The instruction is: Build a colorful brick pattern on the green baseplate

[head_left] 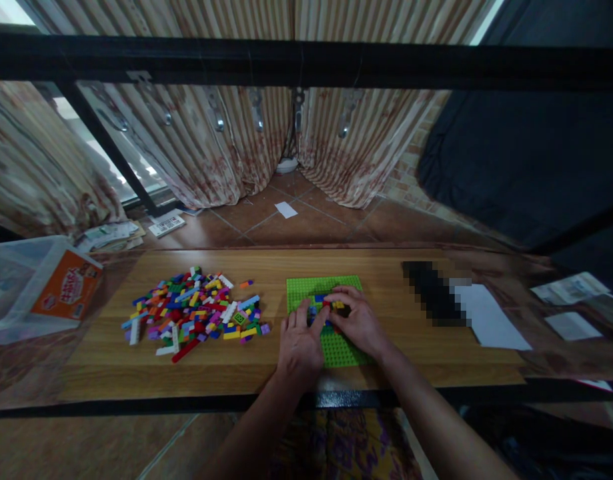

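Note:
A bright green studded baseplate (342, 355) lies on the wooden board in front of me. On its middle is a small cluster of blue, red and yellow building bricks (319, 299). My left hand (301, 343) comes in from the left, with thumb and forefinger around the cluster's near left side. My right hand (360, 323) reaches over from the right, thumb and fingers closed around the red and yellow bricks. The fingers hide part of the cluster, so which single brick each one grips cannot be made out.
Left of the baseplate spreads a heap of loose, many-coloured bricks (196, 310). A clear plastic box (26, 287) with an orange label stands at the far left. On the right lie a pixelated dark object (433, 293) and white paper (493, 317). A black bar (306, 63) crosses above.

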A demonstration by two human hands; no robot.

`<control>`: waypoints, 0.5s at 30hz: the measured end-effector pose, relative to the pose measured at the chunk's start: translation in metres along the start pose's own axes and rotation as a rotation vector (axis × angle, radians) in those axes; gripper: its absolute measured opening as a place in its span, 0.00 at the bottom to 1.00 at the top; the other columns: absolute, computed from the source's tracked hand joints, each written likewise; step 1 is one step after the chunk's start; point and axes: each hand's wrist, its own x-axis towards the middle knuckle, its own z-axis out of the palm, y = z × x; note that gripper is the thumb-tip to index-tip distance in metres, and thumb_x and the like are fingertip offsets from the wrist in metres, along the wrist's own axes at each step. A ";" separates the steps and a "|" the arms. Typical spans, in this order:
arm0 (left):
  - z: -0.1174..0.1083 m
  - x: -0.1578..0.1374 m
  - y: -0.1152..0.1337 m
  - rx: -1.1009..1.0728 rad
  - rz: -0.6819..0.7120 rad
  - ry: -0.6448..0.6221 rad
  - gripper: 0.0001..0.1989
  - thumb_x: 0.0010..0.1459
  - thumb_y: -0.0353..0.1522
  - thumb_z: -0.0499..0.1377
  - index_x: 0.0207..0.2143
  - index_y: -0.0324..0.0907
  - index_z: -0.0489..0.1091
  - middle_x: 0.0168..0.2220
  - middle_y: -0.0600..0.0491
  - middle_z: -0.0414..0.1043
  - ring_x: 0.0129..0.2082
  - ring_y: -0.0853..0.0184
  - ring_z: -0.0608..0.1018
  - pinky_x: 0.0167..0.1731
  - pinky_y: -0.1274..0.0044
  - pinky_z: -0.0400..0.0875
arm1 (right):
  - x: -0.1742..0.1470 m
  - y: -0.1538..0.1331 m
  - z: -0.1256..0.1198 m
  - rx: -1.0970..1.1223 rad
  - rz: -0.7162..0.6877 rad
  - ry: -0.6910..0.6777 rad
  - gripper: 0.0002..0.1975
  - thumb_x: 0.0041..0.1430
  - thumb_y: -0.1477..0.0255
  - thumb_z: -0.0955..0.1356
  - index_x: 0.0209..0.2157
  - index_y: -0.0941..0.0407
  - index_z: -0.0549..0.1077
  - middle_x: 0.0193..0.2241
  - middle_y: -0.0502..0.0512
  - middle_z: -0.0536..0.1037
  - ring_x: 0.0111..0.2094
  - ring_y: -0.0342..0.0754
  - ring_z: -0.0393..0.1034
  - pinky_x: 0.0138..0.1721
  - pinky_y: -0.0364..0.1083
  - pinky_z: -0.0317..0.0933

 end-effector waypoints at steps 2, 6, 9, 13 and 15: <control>0.000 0.000 0.001 -0.008 0.003 0.011 0.30 0.55 0.28 0.51 0.61 0.51 0.59 0.61 0.41 0.55 0.52 0.50 0.68 0.46 0.61 0.64 | 0.001 0.001 -0.003 0.052 0.000 -0.008 0.12 0.52 0.70 0.69 0.40 0.51 0.77 0.47 0.55 0.72 0.51 0.50 0.65 0.55 0.53 0.57; -0.001 0.000 0.002 -0.031 -0.010 0.033 0.30 0.55 0.28 0.51 0.61 0.51 0.60 0.61 0.42 0.56 0.50 0.51 0.68 0.46 0.61 0.64 | 0.007 0.004 -0.005 0.128 0.069 0.016 0.11 0.56 0.67 0.67 0.40 0.53 0.77 0.42 0.54 0.77 0.46 0.49 0.70 0.51 0.52 0.61; -0.001 0.000 0.003 -0.025 -0.016 0.034 0.30 0.55 0.28 0.51 0.61 0.51 0.60 0.61 0.42 0.56 0.50 0.51 0.68 0.46 0.61 0.64 | 0.013 0.003 -0.002 0.059 0.148 0.041 0.11 0.55 0.65 0.68 0.38 0.54 0.77 0.39 0.55 0.78 0.41 0.50 0.72 0.47 0.51 0.63; 0.001 0.000 0.004 0.001 -0.022 0.025 0.30 0.55 0.28 0.51 0.61 0.50 0.60 0.61 0.41 0.56 0.49 0.51 0.68 0.45 0.60 0.64 | 0.019 0.000 0.004 -0.013 0.182 0.052 0.10 0.50 0.66 0.70 0.34 0.54 0.78 0.36 0.54 0.79 0.39 0.49 0.72 0.44 0.50 0.64; 0.002 0.001 0.004 0.015 -0.026 0.026 0.29 0.56 0.28 0.51 0.60 0.51 0.61 0.61 0.42 0.56 0.49 0.52 0.68 0.45 0.61 0.64 | 0.021 0.000 0.006 -0.003 0.214 0.044 0.10 0.49 0.66 0.70 0.34 0.54 0.78 0.35 0.54 0.79 0.37 0.49 0.72 0.42 0.50 0.64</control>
